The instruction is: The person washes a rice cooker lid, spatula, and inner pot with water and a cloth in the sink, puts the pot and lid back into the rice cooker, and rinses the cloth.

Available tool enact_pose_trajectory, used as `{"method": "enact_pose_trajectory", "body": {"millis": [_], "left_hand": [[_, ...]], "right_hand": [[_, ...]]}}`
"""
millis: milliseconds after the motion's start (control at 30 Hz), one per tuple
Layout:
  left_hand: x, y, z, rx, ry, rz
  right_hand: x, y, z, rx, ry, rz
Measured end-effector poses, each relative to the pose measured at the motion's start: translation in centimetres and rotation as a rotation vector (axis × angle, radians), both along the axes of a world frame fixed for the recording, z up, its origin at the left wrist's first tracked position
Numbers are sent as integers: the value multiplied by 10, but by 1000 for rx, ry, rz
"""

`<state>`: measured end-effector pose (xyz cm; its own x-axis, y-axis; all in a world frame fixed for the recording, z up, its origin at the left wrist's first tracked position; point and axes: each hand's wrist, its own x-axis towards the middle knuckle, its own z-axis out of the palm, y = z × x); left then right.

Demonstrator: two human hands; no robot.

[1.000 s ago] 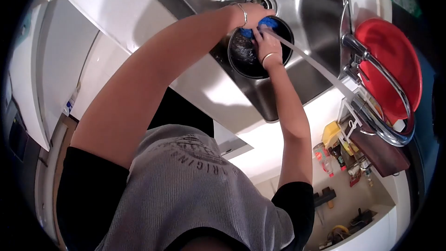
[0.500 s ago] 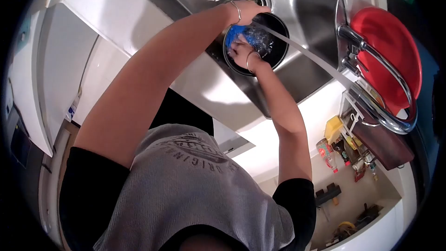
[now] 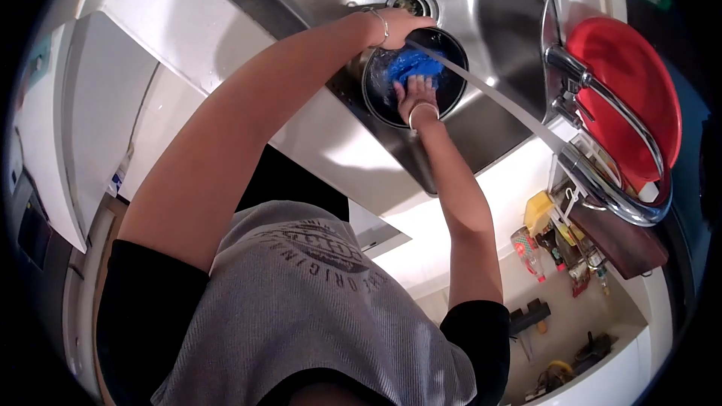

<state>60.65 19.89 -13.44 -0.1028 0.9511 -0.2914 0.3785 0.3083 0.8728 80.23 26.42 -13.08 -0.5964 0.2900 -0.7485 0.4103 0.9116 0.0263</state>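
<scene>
My left hand [image 3: 400, 28] grips the upper left rim of a round black pot [image 3: 453, 98], which sits in the steel sink. A wet blue cloth [image 3: 417, 65] lies bunched inside it. My right hand [image 3: 416, 96] is in the pot, its fingertips pressed into the near edge of the cloth and its thumb at the left. Water [image 3: 500, 95] streams from the chrome faucet [image 3: 575, 158] into the pot, near my left fingers.
Behind the pot is the sink drain [image 3: 412, 4]. A red basin [image 3: 624, 94] stands behind the faucet on the right. Beside the sink are a yellow sponge-like item [image 3: 538, 212] and a dark brown block [image 3: 620, 239]. Bottles hang or stand lower right.
My right hand first moved left and nearer with the blue cloth, then back right to the pot's middle. The pot shifted slightly left. My left hand has stayed on its rim.
</scene>
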Motion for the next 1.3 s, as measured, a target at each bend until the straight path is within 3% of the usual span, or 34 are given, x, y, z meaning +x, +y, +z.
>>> {"method": "enact_pose_trajectory", "body": {"millis": [33,100,133,233,333,400,467,567,667,800,833,933,1000,1100,1200,1300], "left_hand": [[1,-2,0,2,-71,-3],[5,7,-15,6,93,-9],[7,6,-19,22,34,-11],[-2,-2,-2,51,-23,-13],[3,0,-8,46,25,1],[6,1,-6,39,52,12],[7,3,-8,44,78,23],[13,1,-16,58,93,32],[10,1,-12,64,86,39],[12,1,-18,24,24,31],[12,1,-20,13,-24,41],[12,3,-21,12,-44,34],[11,3,-21,28,-5,16],[12,0,-19,21,5,5],[8,3,-16,-27,-71,10],[12,2,-16,3,-97,14]], "right_hand": [[-9,6,-2,-43,-5,-60],[-29,16,-5,-169,47,-112],[-40,19,-1,-244,36,-122],[-53,2,-2,-185,225,-159],[-40,-2,-35,-394,526,-299],[-38,-16,-47,-459,546,-267],[-39,-30,-48,-692,718,-531],[-36,-36,-29,-1097,422,-913],[-23,-49,1,-893,320,-925],[-22,-38,63,-675,17,-462],[-33,-28,83,-603,-159,-195],[-10,3,82,-197,-269,371],[1,36,75,79,-161,704],[15,67,77,89,4,735],[23,37,76,96,-121,680],[28,5,65,-205,-34,293]]}}
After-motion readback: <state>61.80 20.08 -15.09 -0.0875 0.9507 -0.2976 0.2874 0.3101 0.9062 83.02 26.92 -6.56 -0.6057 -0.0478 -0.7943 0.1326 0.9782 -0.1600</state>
